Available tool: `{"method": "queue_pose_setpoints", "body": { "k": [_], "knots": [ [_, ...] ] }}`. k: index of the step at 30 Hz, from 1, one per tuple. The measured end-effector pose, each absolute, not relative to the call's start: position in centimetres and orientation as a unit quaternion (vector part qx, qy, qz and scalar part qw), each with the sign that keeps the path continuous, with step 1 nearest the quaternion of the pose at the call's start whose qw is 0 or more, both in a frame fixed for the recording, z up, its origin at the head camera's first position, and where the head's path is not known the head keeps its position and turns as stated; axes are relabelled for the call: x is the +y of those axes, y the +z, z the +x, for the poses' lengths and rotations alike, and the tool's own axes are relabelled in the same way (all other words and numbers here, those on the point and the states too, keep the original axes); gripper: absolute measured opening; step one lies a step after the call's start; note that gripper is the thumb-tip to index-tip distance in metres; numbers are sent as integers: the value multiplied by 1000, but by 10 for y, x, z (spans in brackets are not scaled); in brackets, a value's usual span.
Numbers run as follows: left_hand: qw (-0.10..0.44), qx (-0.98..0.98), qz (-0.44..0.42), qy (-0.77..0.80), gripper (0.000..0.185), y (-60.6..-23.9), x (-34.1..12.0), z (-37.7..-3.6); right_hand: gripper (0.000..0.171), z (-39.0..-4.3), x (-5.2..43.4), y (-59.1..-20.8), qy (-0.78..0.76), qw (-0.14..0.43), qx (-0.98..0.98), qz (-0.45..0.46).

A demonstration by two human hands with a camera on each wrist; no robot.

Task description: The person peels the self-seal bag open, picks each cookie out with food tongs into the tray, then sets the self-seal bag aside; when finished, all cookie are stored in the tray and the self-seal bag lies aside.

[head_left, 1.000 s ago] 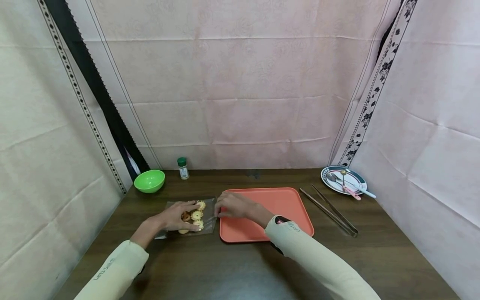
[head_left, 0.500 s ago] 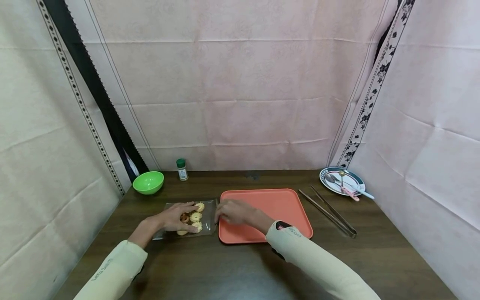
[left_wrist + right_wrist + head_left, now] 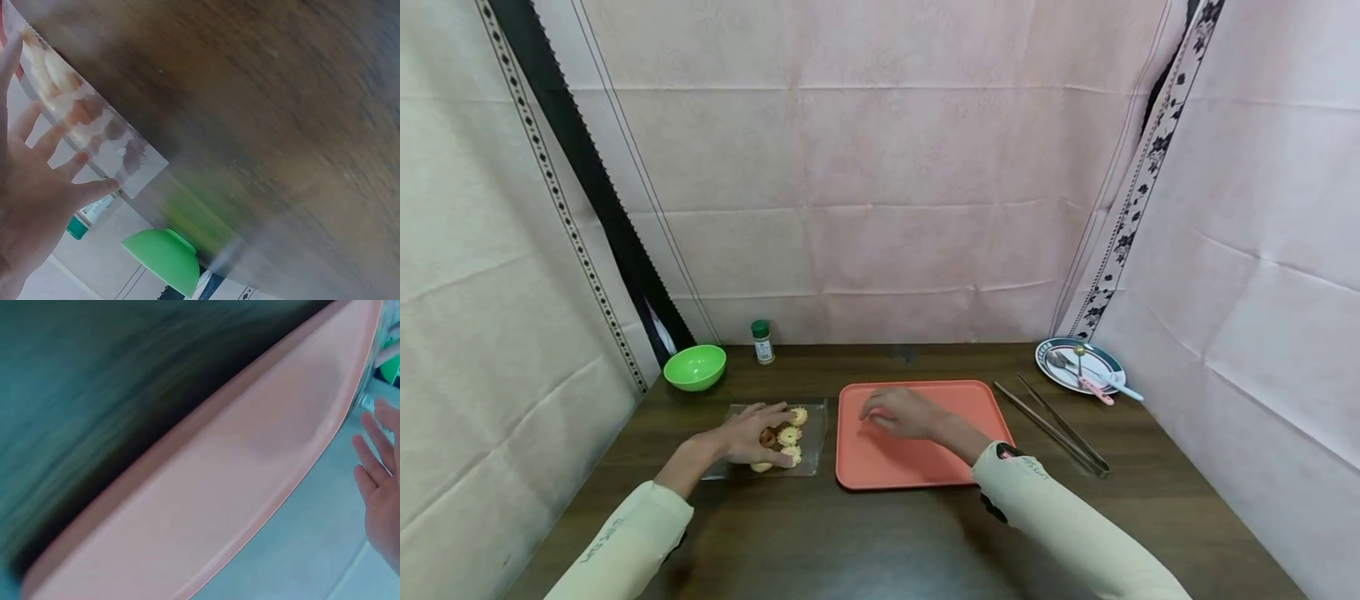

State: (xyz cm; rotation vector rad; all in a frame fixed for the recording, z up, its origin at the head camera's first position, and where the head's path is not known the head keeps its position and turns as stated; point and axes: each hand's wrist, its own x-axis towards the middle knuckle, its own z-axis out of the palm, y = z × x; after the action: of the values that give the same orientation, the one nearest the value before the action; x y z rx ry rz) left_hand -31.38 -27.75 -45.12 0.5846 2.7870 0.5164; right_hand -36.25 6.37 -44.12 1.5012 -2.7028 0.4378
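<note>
Right hand (image 3: 901,412) is now off the clear cookie bag (image 3: 771,432) and over the orange tray (image 3: 925,462) just right of the bag, fingers loosely spread and holding nothing; half a second ago it was at the bag's right edge. Left hand (image 3: 747,433) keeps pressing flat on the bag with straight fingers, so the bag is pinned one-handed, unopened as far as I can tell.

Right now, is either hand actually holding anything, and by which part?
Neither grips anything. The left hand rests flat on the clear cookie bag, fingers straight. The right hand is open over the orange tray.
</note>
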Motion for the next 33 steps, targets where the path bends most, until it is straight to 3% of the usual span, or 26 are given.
{"method": "queue_pose_setpoints", "body": {
  "k": [7,16,33],
  "knots": [
    [122,955,205,177,86,-449,-274,-312,22,-362,109,-443,184,52,-875,444],
    [70,939,262,212,58,-453,-261,-317,23,-366,174,-435,189,110,-904,368],
    [10,952,240,190,27,-471,-258,-326,21,-355,293,-449,192,166,-930,265]
  ]
}}
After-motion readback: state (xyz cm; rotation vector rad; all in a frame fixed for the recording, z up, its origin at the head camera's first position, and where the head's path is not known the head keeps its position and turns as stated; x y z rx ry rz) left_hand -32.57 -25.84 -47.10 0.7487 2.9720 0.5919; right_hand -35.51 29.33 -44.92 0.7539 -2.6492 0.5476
